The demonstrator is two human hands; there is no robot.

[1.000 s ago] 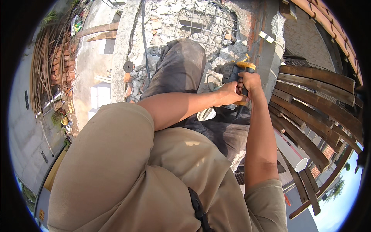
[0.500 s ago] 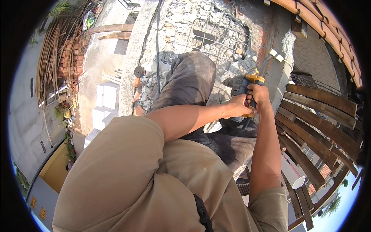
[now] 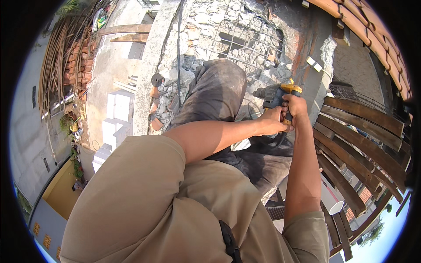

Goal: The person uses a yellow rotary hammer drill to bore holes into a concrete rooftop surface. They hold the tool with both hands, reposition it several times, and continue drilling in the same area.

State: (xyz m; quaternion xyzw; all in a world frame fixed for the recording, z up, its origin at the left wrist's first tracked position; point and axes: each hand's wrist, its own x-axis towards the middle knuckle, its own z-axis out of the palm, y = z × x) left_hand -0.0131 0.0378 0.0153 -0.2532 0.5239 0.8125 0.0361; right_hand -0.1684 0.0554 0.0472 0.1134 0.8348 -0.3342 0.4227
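Observation:
A yellow and black rotary hammer (image 3: 274,97) lies on its side above the broken concrete, its chuck end toward the left. My right hand (image 3: 295,106) is closed around its rear handle. My left hand (image 3: 271,121) grips the tool from the near side, close to the handle's lower end; part of its fingers is hidden. Left of the tool is my bent knee in dusty dark trousers (image 3: 221,83). Whatever bit the chuck carries, and where its tip rests, I cannot make out.
Ahead, rebar mesh (image 3: 245,41) crosses a broken slab with loose rubble (image 3: 206,19). A black cable (image 3: 179,52) runs along its left part. Wooden slats (image 3: 351,149) and roof tiles (image 3: 368,26) stand right. A drop lies left, with white blocks (image 3: 120,107) below.
The view has shifted very slightly. Both hands stay on the rotary hammer, which sits almost where it was, a few pixels further right.

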